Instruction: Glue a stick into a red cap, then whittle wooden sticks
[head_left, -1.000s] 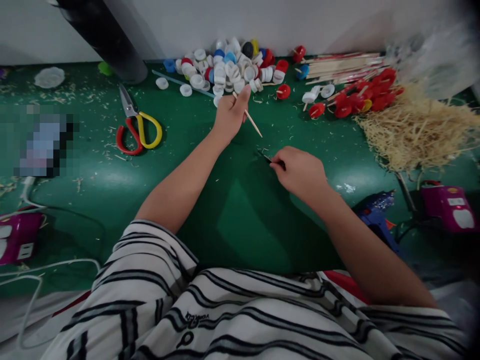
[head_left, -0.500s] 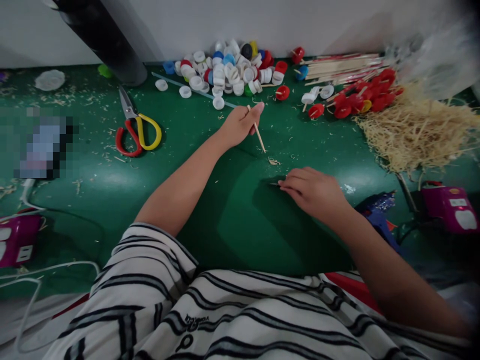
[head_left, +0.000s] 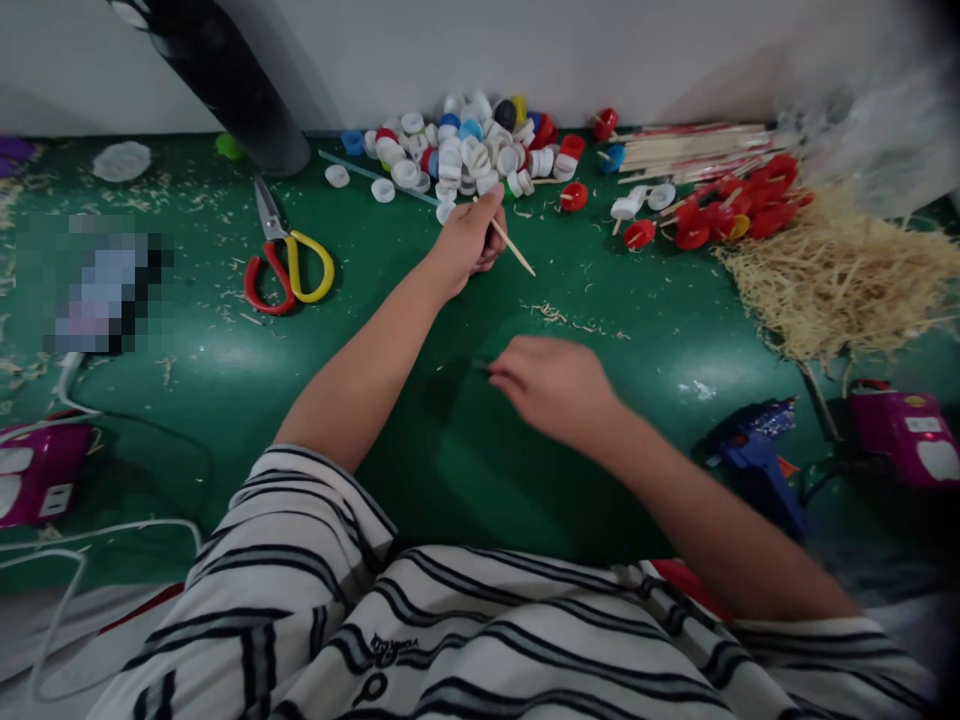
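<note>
My left hand (head_left: 471, 240) is closed around a thin wooden stick (head_left: 516, 252), just in front of the heap of bottle caps. The stick's pointed end sticks out toward the lower right. Lower on the green table, my right hand (head_left: 551, 385) is pinched shut on a small thin blade (head_left: 481, 367); motion blurs it, and most of it is hidden by the fingers. The two hands are apart. Curled wood shavings (head_left: 555, 315) lie on the table between the stick's tip and my right hand.
Bottle caps (head_left: 465, 150) heap against the wall. Scissors (head_left: 289, 250) and a phone (head_left: 105, 290) lie left. Right are bundled sticks (head_left: 682, 150), red caps on sticks (head_left: 750, 205), a pile of shavings (head_left: 832, 270) and a blue glue gun (head_left: 761, 460). A black bottle (head_left: 232, 90) stands at back left.
My right hand has moved left with the blade. The stick in my left hand has tilted flatter, its tip shifting up. More shavings now lie spread beneath it. The view has shifted slightly.
</note>
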